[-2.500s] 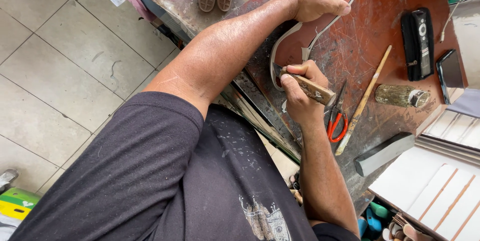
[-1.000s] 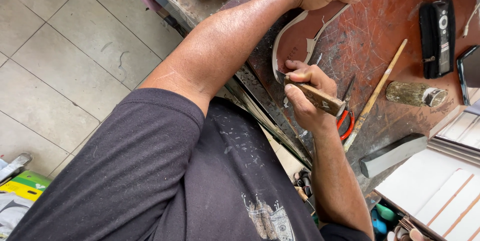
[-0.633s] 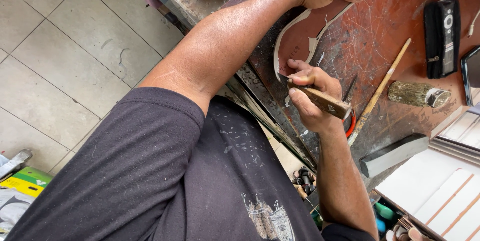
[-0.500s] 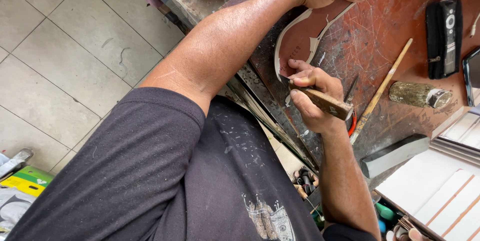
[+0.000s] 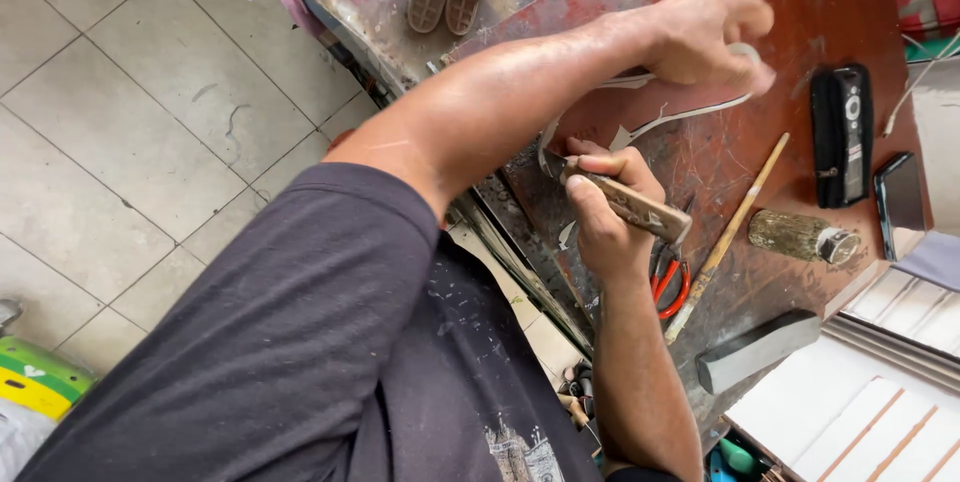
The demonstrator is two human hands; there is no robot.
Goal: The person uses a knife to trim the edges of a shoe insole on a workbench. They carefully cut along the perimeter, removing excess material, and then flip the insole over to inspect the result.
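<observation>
A scuffed red bench (image 5: 790,2) carries a brush (image 5: 728,237), red scissors (image 5: 668,282), a grey block (image 5: 756,352) and a black case (image 5: 840,137).

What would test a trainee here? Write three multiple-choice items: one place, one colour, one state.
1. Where do the scissors lie? A on the floor; B on the bench beside the right hand; C on the white boards.
2. What colour are their handles? A red; B blue; C green.
3. What is the right hand doing? A lying open; B gripping a wooden-handled knife; C holding a brush.
B: they lie next to its wrist. A: both loops show red. B: fingers wrap the handle.
</observation>
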